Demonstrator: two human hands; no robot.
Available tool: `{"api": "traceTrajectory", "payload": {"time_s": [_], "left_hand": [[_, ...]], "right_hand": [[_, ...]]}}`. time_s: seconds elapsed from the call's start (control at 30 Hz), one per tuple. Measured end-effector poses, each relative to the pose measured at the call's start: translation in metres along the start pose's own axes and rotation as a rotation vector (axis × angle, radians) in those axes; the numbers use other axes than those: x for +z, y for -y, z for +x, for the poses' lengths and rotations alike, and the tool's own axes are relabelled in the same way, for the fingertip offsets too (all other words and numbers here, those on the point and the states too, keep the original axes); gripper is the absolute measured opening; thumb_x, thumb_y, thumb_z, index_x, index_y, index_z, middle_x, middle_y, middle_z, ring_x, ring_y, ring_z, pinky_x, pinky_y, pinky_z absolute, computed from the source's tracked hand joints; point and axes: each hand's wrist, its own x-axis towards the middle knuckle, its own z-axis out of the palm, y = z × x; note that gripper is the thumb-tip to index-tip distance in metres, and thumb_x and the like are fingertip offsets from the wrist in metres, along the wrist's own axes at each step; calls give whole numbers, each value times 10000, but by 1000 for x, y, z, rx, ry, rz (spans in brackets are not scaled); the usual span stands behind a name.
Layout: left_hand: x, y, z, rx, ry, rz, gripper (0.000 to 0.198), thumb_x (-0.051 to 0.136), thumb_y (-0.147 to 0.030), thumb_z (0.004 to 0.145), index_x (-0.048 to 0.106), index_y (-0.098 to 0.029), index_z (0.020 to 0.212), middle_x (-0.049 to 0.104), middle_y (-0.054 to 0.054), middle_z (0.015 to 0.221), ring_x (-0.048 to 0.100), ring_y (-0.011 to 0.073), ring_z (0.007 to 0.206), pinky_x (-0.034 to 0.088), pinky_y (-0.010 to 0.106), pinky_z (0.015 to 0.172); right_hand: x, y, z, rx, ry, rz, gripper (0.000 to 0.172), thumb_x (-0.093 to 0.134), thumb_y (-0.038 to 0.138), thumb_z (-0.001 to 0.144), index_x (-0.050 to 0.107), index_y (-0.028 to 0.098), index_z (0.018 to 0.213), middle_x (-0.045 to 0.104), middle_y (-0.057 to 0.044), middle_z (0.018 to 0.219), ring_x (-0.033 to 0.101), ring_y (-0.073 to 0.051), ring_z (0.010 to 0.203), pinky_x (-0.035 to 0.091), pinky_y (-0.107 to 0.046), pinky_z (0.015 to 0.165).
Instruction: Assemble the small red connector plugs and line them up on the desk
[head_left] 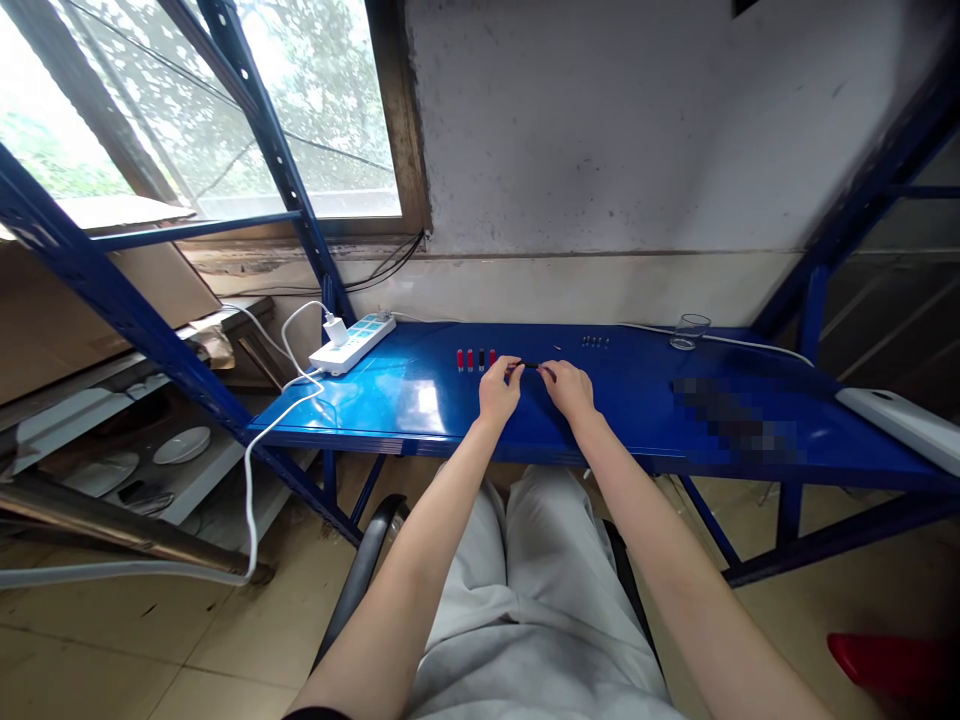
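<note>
My left hand [500, 389] and my right hand [568, 388] meet over the blue shelf table [375, 412], each pinching one end of a small, thin black piece [530, 365]. Left of my left hand, a short row of small upright pieces stands on the table: a red one [460, 360], another red one [470, 360], a black one [481, 359] and a red one [493, 357] close to my fingers. Behind my right hand lie several tiny metallic pieces [596, 342].
At the left end sits a white power strip [352, 344] with a plug and cable. A clear glass [690, 331] stands at the back right. Farther right are a blurred dark object [731, 415] and a white device [904, 422]. Blue posts [277, 150] frame the table.
</note>
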Motion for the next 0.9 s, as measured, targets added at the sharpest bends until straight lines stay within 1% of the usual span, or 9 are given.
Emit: {"api": "traceTrajectory", "payload": {"time_s": [0.2, 0.3, 0.43, 0.67, 0.9], "left_hand": [[0, 5, 0, 81, 121, 203, 137, 533, -290, 812, 596, -190, 882, 645, 52, 818, 591, 147, 727, 464, 261, 666], [1, 8, 0, 77, 152, 215, 136, 526, -292, 814, 588, -190, 877, 646, 48, 815, 591, 136, 702, 463, 248, 632], [3, 11, 0, 79, 219, 231, 115, 543, -281, 798, 593, -198, 860, 644, 34, 802, 580, 128, 671, 453, 242, 606], [3, 14, 1, 68, 198, 249, 115, 549, -264, 788, 587, -195, 871, 636, 33, 797, 564, 125, 664, 460, 251, 630], [2, 13, 1, 48, 207, 242, 99, 541, -250, 786, 575, -188, 856, 621, 36, 775, 562, 128, 650, 462, 258, 626]], "right_hand": [[0, 2, -1, 20, -18, -87, 371, 309, 333, 921, 623, 203, 1069, 643, -95, 953, 583, -189, 758, 339, -279, 632], [0, 3, -1, -6, -7, -99, 357, 316, 297, 915, 616, 197, 1081, 639, -107, 973, 583, -191, 783, 342, -283, 651], [-1, 6, -1, -74, -2, -97, 342, 334, 228, 894, 596, 178, 1108, 632, -114, 1012, 585, -204, 837, 352, -297, 682], [4, 7, 0, -103, 4, -78, 361, 354, 219, 875, 520, 138, 1185, 605, -141, 1109, 579, -229, 902, 365, -318, 724], [4, 9, -1, -150, 3, -56, 356, 341, 207, 869, 503, 118, 1173, 610, -152, 1088, 579, -234, 894, 357, -320, 719]]}}
